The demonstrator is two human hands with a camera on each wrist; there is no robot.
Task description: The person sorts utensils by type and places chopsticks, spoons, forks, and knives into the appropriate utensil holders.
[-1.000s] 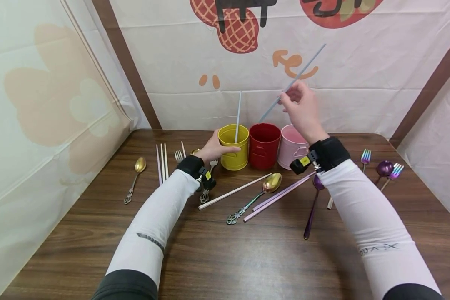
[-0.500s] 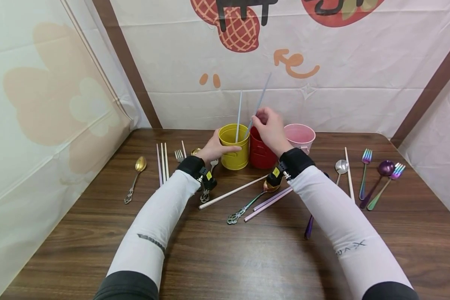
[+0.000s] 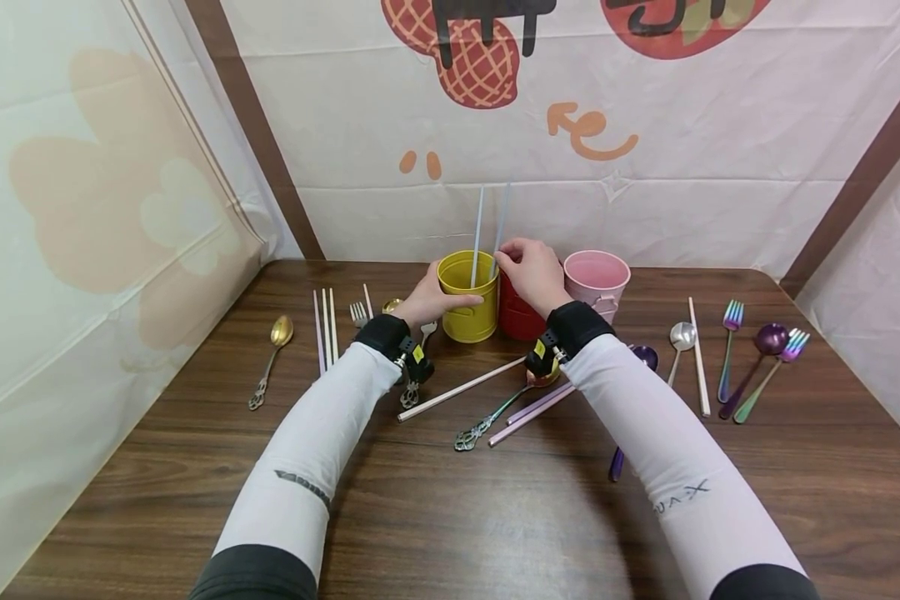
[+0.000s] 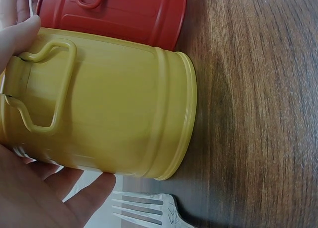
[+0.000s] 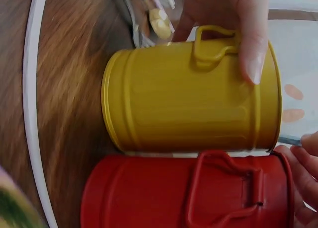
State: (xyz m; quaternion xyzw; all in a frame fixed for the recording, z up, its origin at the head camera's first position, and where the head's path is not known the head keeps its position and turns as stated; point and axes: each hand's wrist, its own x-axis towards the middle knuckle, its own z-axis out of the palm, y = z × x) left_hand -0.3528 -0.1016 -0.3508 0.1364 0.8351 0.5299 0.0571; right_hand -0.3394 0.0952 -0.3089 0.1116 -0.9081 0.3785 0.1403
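Observation:
My left hand (image 3: 423, 302) grips the yellow bucket (image 3: 471, 323) from its left side, thumb across the front near the rim and small handle. One pale blue chopstick (image 3: 477, 229) leans upright inside that bucket. Over the red bucket (image 3: 517, 317), my right hand (image 3: 534, 273) pinches a second pale blue chopstick (image 3: 502, 218). Its lower end is inside the yellow bucket, by the right rim. In the right wrist view, the right fingertips (image 5: 307, 151) hold this chopstick beside the rims. The red bucket's opening is largely hidden by the right hand.
A pink bucket (image 3: 592, 279) stands right of the red one. Pink chopsticks (image 3: 528, 417), a gold spoon with a green handle (image 3: 495, 412) and a white chopstick (image 3: 461, 389) lie in front. Forks (image 3: 732, 317), spoons (image 3: 682, 336) and chopsticks lie at both sides.
My right hand has come down and left from above the pink bucket, lowering its pale blue chopstick into the yellow bucket and tilting it nearer upright. The left hand has kept its grip.

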